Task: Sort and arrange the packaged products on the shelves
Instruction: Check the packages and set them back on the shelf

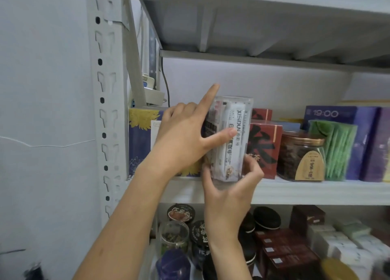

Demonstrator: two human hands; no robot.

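- The clear box (232,136) of white stick sachets stands upright at the front edge of the middle shelf (316,191), between a blue box with yellow flowers (141,140) on its left and a dark red box (263,146) on its right
- The left hand (183,138) holds the clear box by its upper left side: the thumb lies across the front face, the index finger points straight up along the left corner, and the other fingers are curled behind the side
- The right hand (230,195) comes from below and pinches the bottom of the clear box, thumb on the left lower corner, fingers on the right lower corner
- Whether the clear box's base rests fully on the shelf cannot be told, since the right hand covers it
- Right of the dark red box stand a glass jar (299,157) with a copper lid, a pack of green sachets (335,149), and a purple box (337,115) marked 19:00
- On the lower shelf lie round black tins (267,217), clear jars and rows of small dark red boxes (285,248)
- A grey perforated post (105,111) carries the shelves at the left
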